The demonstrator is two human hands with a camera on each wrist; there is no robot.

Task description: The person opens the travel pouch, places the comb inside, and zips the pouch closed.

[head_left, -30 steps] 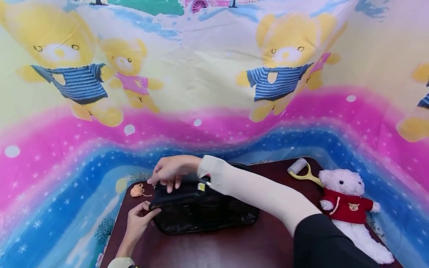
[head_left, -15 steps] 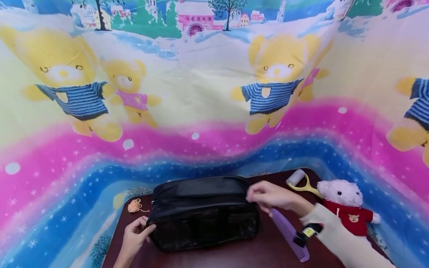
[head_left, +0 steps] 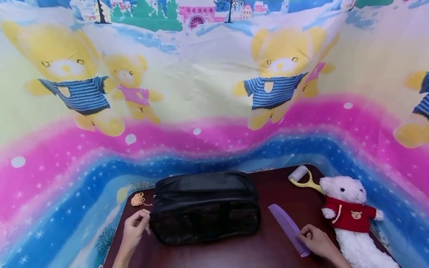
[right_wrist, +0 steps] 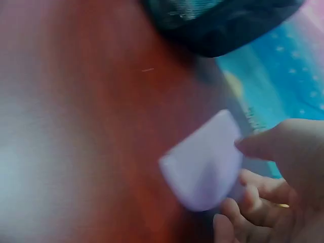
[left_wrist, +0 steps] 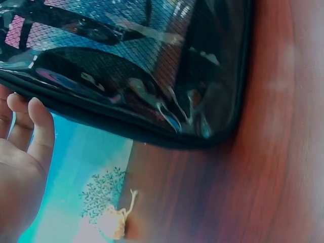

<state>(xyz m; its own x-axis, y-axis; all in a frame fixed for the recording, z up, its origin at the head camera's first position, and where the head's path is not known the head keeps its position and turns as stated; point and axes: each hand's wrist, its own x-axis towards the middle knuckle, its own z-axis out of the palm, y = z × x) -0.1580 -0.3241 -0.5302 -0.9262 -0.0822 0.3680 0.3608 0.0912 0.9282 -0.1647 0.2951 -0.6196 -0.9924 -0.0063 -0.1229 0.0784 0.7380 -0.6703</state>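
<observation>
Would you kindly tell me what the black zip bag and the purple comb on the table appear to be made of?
The black zippered pouch looks like glossy synthetic fabric on top, with a see-through mesh front panel; the left wrist view shows the net weave and shiny highlights. The left hand touches its corner. The flat purple comb seems to be smooth, matte plastic, judging by its uniform colour and rigid shape; the right hand grips its end.

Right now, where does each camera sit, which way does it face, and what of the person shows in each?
Head: worn on the head, looks forward and down over the table to the black bag and printed cloth backdrop; both hands show, left hand and right hand.
Left wrist: close beside the bag's corner; shows left-hand fingers touching its edge.
Right wrist: low over the table, blurred; shows right-hand fingers on the purple comb.
Shared: the bag appears in all three; the comb in head and right wrist.
</observation>
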